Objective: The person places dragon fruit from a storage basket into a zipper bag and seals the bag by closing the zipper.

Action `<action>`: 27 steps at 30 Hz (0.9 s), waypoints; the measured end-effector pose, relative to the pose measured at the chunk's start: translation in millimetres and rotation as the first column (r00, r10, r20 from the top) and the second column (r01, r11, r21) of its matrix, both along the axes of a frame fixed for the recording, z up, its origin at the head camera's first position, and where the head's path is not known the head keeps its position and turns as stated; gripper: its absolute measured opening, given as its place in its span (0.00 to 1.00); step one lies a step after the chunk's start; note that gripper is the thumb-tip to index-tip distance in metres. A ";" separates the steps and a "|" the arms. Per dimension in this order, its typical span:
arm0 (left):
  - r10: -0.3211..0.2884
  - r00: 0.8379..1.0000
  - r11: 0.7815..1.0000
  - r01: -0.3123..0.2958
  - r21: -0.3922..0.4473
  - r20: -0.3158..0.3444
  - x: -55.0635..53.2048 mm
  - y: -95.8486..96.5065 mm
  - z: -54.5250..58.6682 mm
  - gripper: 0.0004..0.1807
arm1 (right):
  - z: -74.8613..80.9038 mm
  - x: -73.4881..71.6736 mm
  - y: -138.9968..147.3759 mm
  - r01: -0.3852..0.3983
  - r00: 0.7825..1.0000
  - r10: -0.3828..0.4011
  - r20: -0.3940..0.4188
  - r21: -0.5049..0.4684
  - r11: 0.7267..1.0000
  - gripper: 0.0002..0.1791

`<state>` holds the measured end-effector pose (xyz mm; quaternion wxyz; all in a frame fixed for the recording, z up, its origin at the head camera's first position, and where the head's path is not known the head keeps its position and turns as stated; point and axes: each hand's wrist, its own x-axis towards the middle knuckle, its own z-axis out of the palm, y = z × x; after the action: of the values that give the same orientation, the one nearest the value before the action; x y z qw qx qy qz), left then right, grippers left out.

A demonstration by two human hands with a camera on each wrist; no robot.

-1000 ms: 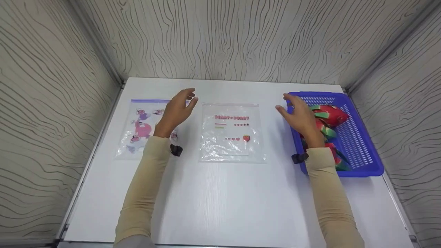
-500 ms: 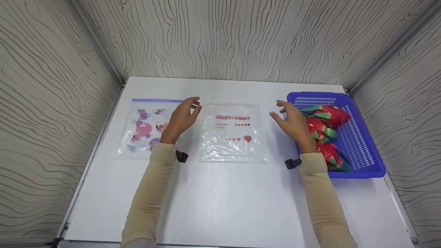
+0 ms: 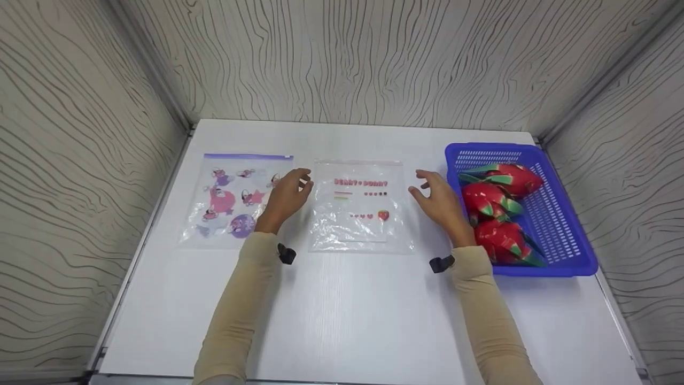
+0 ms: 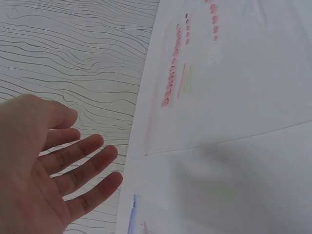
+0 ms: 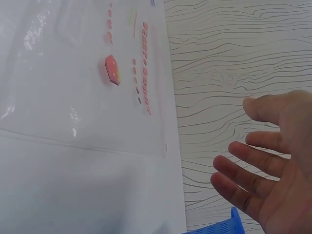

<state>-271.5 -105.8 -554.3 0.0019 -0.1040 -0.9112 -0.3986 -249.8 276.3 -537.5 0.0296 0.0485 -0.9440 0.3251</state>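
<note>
A clear zip bag (image 3: pixel 347 214) printed with pink lettering and a strawberry lies flat mid-table. My left hand (image 3: pixel 288 197) hovers at its left side, fingers relaxed and holding nothing; the left wrist view shows the same hand (image 4: pixel 73 165) with fingers spread. On the bag's right my right hand (image 3: pixel 437 200) is held in the air, thumb apart from the fingers, also with nothing in it. Partly behind the left hand lies a second zip bag (image 3: pixel 222 200) with a purple zip strip and pink and purple cartoon prints.
At the right stands a blue plastic basket (image 3: pixel 580 235) holding red dragon fruits (image 3: pixel 513 179) with green tips, three in view. The white table (image 3: pixel 342 315) is bounded by patterned panels (image 3: pixel 342 64) at the back and both sides.
Both hands have moved inward and toward the person, coming to either side of the middle bag. The right hand has moved off the basket, uncovering the dragon fruits. The bags have not moved.
</note>
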 end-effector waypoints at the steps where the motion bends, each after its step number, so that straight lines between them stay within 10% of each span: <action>1: 0.004 1.000 1.000 -0.004 -0.001 0.007 0.8 0.4 -3.3 0.22 | -2.7 0.3 -0.9 0.003 1.000 -0.003 0.007 -0.007 1.000 0.28; 27: 0.048 0.982 0.996 -0.033 -0.081 0.182 16.6 19.2 -39.5 0.22 | -53.2 10.7 -10.3 0.061 0.988 -0.050 0.147 -0.069 0.996 0.29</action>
<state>-254.9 -86.6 -593.8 -0.0782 -0.0482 -0.9241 -0.3708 -239.2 266.0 -590.7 -0.0285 -0.0029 -0.9320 0.3613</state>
